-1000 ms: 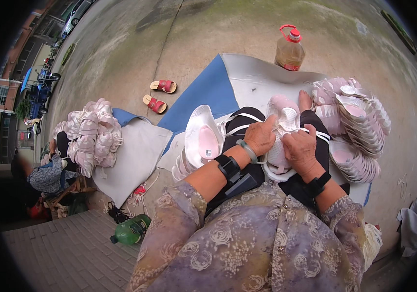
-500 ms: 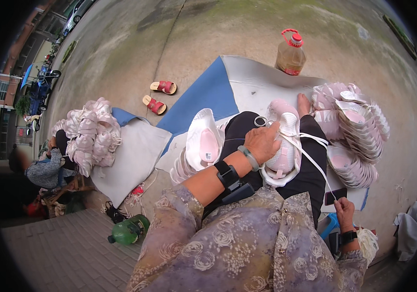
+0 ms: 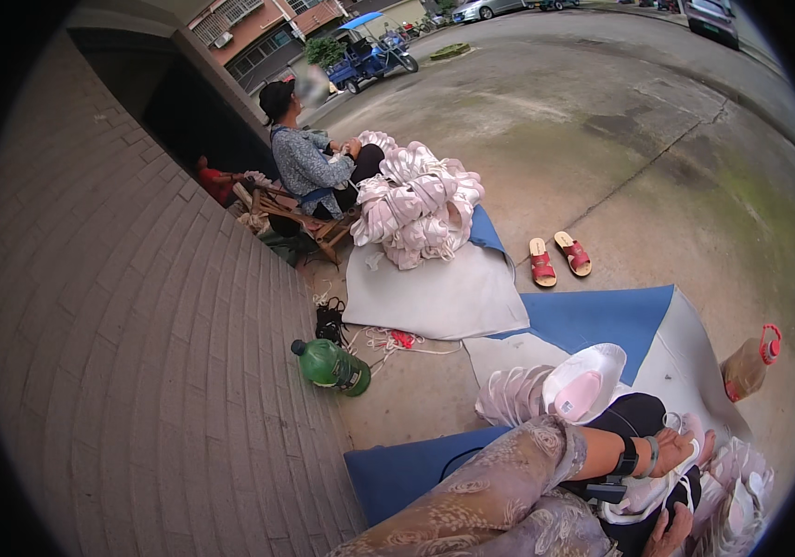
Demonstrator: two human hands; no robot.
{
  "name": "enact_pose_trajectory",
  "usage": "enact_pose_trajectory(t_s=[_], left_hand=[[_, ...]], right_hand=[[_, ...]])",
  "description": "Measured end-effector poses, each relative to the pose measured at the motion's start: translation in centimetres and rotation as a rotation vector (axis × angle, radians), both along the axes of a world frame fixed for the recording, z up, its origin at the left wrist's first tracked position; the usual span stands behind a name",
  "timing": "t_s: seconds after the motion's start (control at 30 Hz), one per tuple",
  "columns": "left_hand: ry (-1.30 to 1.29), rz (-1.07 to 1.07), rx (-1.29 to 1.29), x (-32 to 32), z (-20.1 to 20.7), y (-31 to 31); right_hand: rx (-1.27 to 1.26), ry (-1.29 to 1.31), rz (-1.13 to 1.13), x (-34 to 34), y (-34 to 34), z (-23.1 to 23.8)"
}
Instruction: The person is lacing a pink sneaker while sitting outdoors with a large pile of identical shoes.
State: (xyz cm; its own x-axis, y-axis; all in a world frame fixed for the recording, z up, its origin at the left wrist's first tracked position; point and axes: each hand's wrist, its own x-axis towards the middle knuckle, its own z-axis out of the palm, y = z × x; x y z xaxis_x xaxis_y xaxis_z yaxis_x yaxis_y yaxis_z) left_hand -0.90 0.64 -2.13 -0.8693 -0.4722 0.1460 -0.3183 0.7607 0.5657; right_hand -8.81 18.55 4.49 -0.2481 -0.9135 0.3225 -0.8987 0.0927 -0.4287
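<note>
A white and pale pink shoe upper [image 3: 641, 499] lies across my dark-trousered lap at the lower right. My left hand [image 3: 671, 452] is over its front part, fingers closed on a white shoelace [image 3: 693, 457]. My right hand [image 3: 669, 533] is lower, by the frame's bottom edge, with its fingers bent at the lace beside the upper; the picture's rim cuts off part of it. Left of my knee rests a white shoe upper with a pink insole [image 3: 579, 394], in front of a nested row of uppers [image 3: 513, 394]. More stacked uppers [image 3: 737, 492] stand at my right.
Blue and grey sheets [image 3: 592, 316] cover the ground. A green bottle [image 3: 334, 366] stands by the brick wall [image 3: 175, 371]; red sandals [image 3: 542, 264] and a red-capped jug [image 3: 749, 369] are farther out. A seated person [image 3: 309, 167] is beside a big heap of uppers [image 3: 421, 204].
My view has swung left, bringing the wall and seated person in. My right hand, which held the lace stretched out to the side, is now close to the upper. My left hand stays at it.
</note>
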Motion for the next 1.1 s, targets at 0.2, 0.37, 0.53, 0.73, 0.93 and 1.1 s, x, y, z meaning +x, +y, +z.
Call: enact_pose_trajectory(t_s=[0.2,0.37,0.53,0.73,0.93,1.1], left_hand=[[0.006,-0.18,-0.138,0.2,-0.5,-1.0],[0.012,-0.252,-0.15,0.0,0.9,-1.6],[-0.026,-0.259,-0.143,0.2,1.9,-1.6],[-0.032,-0.244,-0.116,-0.5,0.6,-1.4],[-0.165,-0.296,-0.044,0.2,4.0,-2.0],[-0.438,-0.438,0.02,-0.1,6.0,-2.9]], right_hand=[[0.135,-0.073,0.02,0.7,-2.5,1.3],[0.167,-0.114,-0.022,1.1,-2.8,1.3],[0.256,-0.181,-0.014,1.1,-3.3,1.7],[0.132,-0.143,0.002,0.3,-2.6,-0.5],[0.028,-0.19,-0.013,0.7,-2.6,0.3],[0.016,-0.223,-0.01,1.1,-2.7,0.9]])
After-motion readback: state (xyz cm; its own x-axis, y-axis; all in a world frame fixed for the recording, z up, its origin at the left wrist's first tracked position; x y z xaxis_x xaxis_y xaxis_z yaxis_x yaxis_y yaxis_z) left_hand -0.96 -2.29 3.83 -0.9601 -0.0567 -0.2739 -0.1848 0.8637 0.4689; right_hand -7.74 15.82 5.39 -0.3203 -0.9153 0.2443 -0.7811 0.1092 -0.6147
